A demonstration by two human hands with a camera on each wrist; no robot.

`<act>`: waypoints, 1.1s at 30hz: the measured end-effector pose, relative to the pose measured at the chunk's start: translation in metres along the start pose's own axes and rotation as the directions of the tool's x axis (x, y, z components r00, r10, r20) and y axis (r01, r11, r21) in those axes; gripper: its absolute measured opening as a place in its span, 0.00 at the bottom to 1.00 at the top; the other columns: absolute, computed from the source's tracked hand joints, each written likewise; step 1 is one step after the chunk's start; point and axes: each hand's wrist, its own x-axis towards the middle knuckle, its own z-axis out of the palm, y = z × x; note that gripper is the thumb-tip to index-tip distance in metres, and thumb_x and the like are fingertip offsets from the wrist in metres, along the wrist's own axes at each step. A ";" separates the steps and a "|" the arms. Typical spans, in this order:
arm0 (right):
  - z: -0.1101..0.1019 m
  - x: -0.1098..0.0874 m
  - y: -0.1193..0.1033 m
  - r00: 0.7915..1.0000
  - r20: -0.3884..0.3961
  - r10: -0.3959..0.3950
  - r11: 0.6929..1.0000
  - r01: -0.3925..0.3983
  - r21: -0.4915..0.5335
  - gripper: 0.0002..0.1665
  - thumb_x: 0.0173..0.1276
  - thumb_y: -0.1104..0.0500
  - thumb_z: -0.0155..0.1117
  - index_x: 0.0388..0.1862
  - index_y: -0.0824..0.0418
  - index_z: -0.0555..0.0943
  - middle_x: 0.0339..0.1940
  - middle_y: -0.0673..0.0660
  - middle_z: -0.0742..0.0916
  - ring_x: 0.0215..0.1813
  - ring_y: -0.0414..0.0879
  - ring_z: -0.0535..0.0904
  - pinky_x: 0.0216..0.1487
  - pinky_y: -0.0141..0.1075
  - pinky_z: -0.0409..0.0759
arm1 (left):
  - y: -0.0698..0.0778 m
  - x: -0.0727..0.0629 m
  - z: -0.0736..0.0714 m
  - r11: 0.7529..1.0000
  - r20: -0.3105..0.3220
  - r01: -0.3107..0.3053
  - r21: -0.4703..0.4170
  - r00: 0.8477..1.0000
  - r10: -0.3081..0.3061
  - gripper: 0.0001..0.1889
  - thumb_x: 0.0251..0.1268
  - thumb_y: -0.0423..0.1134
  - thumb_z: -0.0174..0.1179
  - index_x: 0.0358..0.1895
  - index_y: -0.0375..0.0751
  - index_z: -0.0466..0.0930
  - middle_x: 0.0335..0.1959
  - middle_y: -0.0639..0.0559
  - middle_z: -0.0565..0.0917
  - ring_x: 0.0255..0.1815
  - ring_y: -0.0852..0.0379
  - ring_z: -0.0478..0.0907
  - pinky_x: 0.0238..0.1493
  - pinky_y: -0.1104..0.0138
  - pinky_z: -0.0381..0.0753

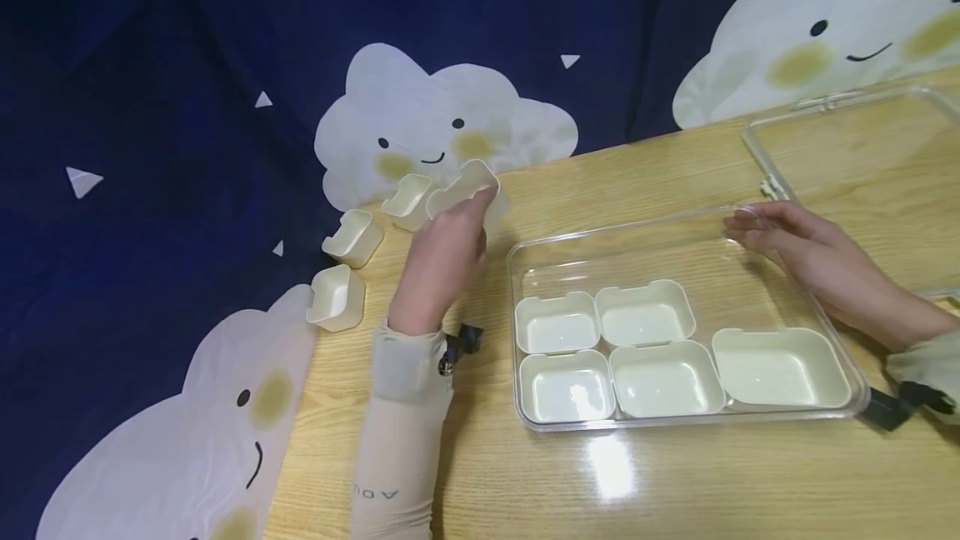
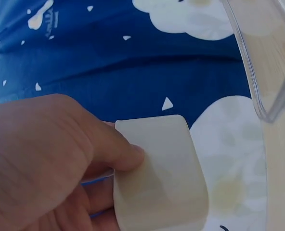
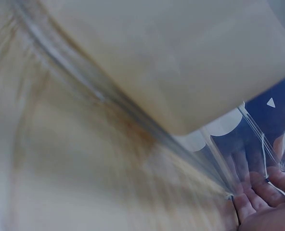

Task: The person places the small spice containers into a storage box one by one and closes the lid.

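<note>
Wood-grain tabletop (image 1: 712, 482): clear plastic tray (image 1: 738, 294) containing five cream bins (image 1: 663, 377), left hand (image 1: 444, 261) pinching another bin (image 2: 164, 178) leftward of it, right hand (image 1: 813, 252) gripping its far-right corner.

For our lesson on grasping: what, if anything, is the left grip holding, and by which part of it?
The left grip holds a cream bin by its wall, with the thumb against the outer face; where the other fingertips lie is hidden.

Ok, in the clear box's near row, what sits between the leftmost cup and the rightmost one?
One middle cup, empty, sits between the leftmost cup and the rightmost cup; the head view shows it.
</note>
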 end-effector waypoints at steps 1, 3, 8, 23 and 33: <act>0.000 0.000 0.000 1.000 0.000 -0.002 1.000 0.002 0.010 0.18 0.82 0.60 0.53 0.67 0.58 0.71 0.59 0.34 0.86 0.59 0.24 0.82 0.55 0.17 0.77 | 0.002 0.000 0.000 1.000 0.003 -0.008 -0.001 1.000 0.008 0.30 0.71 0.26 0.51 0.76 0.45 0.69 0.54 0.44 0.88 0.46 0.42 0.87 0.44 0.47 0.86; 0.001 0.000 0.001 1.000 -0.001 -0.007 1.000 0.007 0.026 0.17 0.82 0.61 0.53 0.66 0.58 0.71 0.58 0.35 0.86 0.59 0.24 0.82 0.54 0.18 0.78 | 0.005 0.000 0.000 1.000 0.008 -0.027 -0.002 1.000 0.027 0.31 0.69 0.25 0.51 0.76 0.45 0.69 0.50 0.44 0.88 0.43 0.43 0.87 0.42 0.48 0.85; 0.002 0.000 0.001 1.000 0.003 -0.014 1.000 0.014 0.006 0.17 0.82 0.60 0.53 0.66 0.59 0.71 0.59 0.35 0.86 0.59 0.24 0.82 0.55 0.18 0.78 | 0.017 0.000 0.005 0.996 0.000 -0.085 0.032 0.996 0.085 0.31 0.67 0.24 0.53 0.74 0.45 0.70 0.41 0.45 0.87 0.35 0.46 0.83 0.33 0.50 0.84; -0.001 -0.004 -0.008 0.999 -0.026 0.021 0.974 -0.026 -0.227 0.20 0.84 0.53 0.51 0.69 0.55 0.69 0.59 0.28 0.82 0.60 0.19 0.78 0.56 0.14 0.73 | 0.068 0.007 0.013 0.941 0.028 -0.316 0.123 0.949 0.315 0.33 0.63 0.26 0.58 0.73 0.48 0.68 0.41 0.52 0.87 0.24 0.52 0.80 0.24 0.58 0.81; -0.001 -0.004 -0.006 0.999 -0.036 0.012 0.974 -0.020 -0.227 0.21 0.84 0.53 0.51 0.70 0.57 0.69 0.58 0.28 0.83 0.60 0.19 0.78 0.56 0.15 0.73 | 0.099 0.011 0.019 0.893 0.122 -0.401 0.203 0.916 0.383 0.22 0.82 0.33 0.44 0.73 0.56 0.68 0.38 0.57 0.84 0.23 0.55 0.82 0.23 0.60 0.81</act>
